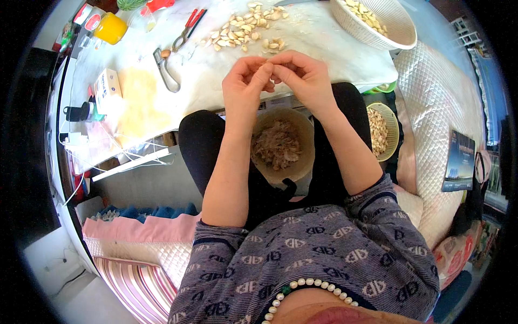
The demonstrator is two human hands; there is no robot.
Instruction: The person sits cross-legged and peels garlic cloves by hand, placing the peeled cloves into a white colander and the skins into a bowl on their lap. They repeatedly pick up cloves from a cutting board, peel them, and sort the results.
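My left hand (246,77) and my right hand (301,75) meet at the fingertips above the table's front edge. Thumbs and forefingers pinch together on something small, seemingly a garlic clove, mostly hidden by the fingers. Just beyond them, loose garlic cloves (243,30) lie spread on the white marbled table (323,65), with a smaller cluster (274,43) nearest the hands. Below, between my knees, a bowl (301,166) holds a heap of brownish papery skins (277,143). At the far right of the table, a white plastic basket (398,36) contains pale peeled cloves (366,16).
Left of the cloves lie red-and-black-handled pliers (184,34) and a bent metal tool (172,79) with a wooden knob. A yellow-filled jar (111,29), a box (107,87) and white cables (117,146) stand farther left. A yellow basket (390,135) of cloves sits beside my right knee.
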